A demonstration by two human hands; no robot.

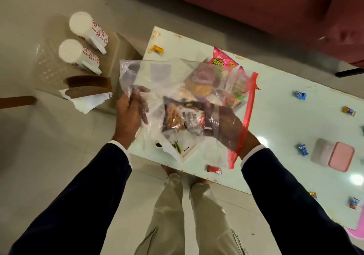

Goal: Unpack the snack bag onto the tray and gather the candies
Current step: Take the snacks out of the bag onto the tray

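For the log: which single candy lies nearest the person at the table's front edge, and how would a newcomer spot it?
Start at the pale glossy table and find the clear snack bag with its red zip strip, gripped at one end by the left hand. Just below the strip's lower end, near the table's front edge, lies the red candy. It is the only red wrapper; the others are blue, yellow or mixed.

hands 2 point(129, 115) point(223, 124) | clear zip bag 1 point(157, 73) | pink snack packet 1 point(221, 58) | loose wrapped candies 8 point(157, 49) | white flowered mugs 2 point(87, 29) | pink-lidded box 1 point(338, 157) | table 1 point(285, 105)
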